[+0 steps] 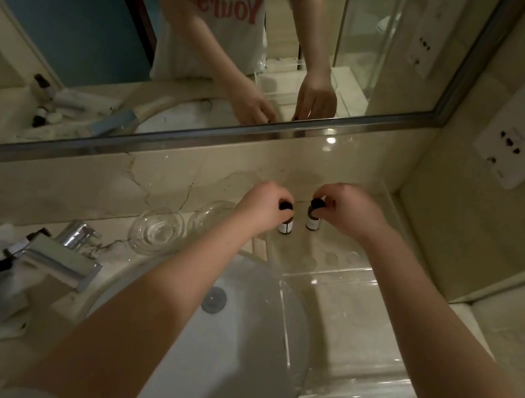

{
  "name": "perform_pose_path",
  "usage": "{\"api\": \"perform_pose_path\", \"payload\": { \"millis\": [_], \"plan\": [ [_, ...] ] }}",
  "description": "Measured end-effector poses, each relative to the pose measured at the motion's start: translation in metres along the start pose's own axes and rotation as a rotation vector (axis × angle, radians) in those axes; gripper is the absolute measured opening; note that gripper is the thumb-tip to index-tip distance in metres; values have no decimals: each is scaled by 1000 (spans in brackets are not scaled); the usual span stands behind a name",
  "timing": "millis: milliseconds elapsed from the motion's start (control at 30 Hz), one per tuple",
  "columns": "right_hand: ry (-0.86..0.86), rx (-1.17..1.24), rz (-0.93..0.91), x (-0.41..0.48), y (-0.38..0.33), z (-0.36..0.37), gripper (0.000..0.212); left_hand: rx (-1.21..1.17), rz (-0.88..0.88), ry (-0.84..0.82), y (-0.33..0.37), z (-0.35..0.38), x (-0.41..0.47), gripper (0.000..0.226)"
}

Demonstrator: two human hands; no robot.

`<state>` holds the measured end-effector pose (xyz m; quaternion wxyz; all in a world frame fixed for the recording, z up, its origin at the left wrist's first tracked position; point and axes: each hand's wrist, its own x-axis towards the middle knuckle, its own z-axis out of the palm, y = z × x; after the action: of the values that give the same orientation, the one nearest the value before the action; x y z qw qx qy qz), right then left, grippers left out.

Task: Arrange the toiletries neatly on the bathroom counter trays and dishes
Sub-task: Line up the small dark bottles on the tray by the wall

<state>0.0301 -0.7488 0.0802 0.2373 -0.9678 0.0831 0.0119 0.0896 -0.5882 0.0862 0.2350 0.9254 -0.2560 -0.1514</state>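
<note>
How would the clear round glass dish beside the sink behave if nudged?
The clear round glass dish looks fragile, being thin glass. Low and wide, it probably would not tip. On the polished marble counter it might slide easily.

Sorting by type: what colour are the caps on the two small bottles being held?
Black, on both bottles, seen in the head view.
</note>
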Motion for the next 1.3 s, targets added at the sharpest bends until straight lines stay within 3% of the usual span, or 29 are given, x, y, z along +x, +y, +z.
{"api": "perform_pose_path", "payload": {
  "millis": [167, 233, 300, 467, 700, 833, 933, 1067, 1300],
  "plan": [
    [-4, -11, 19, -1, 0, -3, 36, 52, 40, -83, -4, -8, 0, 38],
    [18, -30, 8, -3, 0, -4, 46, 54, 2, -43, -6, -7, -2, 47],
    [23, -64, -10, -3, -1, -3, 41, 47, -55, 12, -6, -4, -4, 52],
    [-22, -93, -51, 1, -3, -3, 22, -12, -30, -8, -4, -2, -2, 24],
    [-72, -104, -49, 2, -4, -13, 38, -37, -13, -57, -4, -4, -1, 39],
    [-93, -203, -104, 6, -6, -19, 23, -47, -25, -22, -5, -2, -2, 23],
    [-133, -209, -125, 8, -7, -23, 26, -49, -30, -18, -6, -1, -2, 20],
    [-82, -169, -105, 2, -2, -19, 39, -46, -34, 0, -6, 1, 1, 18],
    [25, -109, -64, 1, 19, -11, 25, -22, -19, 18, 5, 5, 20, 21]
  ]
}}
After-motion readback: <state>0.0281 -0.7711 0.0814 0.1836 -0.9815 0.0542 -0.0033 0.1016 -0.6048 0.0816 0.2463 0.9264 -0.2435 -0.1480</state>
